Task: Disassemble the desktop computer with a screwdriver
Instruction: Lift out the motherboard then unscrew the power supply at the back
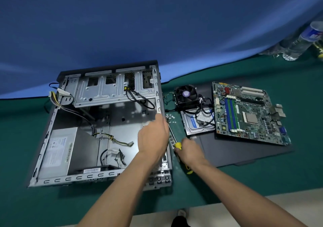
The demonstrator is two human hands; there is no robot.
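Note:
The opened grey computer case (52, 136) lies on its side on the green table, with the power supply (61, 150) and loose cables still inside. My left hand (152, 136) rests on the case's right rim, fingers curled over the edge. Just right of the case, my right hand (188, 150) is closed around a yellow-handled screwdriver (178, 145). A second yellow-handled tool (188, 170) lies on the table under my right wrist. The removed motherboard (250, 115), hard drive (194, 123) and cooler fan (186, 94) lie to the right.
Several loose screws (170, 117) sit beside the case's right rim. The dark side panel (244, 151) lies under the motherboard. Plastic water bottles (304, 41) stand at the far right. A blue cloth (157, 26) hangs behind. The table's front edge runs near my arms.

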